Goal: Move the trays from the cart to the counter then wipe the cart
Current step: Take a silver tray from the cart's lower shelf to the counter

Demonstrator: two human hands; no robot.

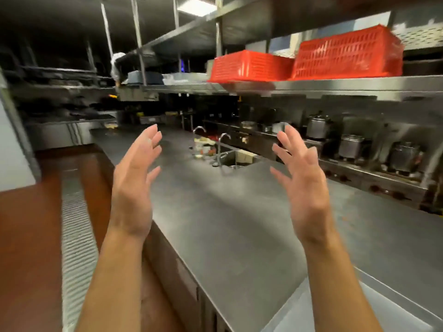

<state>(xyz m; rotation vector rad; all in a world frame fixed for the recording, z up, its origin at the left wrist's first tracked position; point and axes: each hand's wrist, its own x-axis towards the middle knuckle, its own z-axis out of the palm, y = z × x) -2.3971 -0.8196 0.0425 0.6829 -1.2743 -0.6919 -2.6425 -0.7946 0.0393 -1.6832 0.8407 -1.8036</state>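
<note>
Head view: the grey steel counter (215, 212) is being shown bare and dull below the shelf, while the left hand (134, 183) and right hand (302, 178) are being held above it, fingers spread wide, nothing gripped or touched.

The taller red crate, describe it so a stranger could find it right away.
Look at the steel shelf above the counter. Two red perforated crates sit there upside down; the taller red crate is the right one, nearer the camera, standing higher than the flatter red crate beside it.

crates (251, 65) on shelf (335, 85), above counter (239, 224)
</note>
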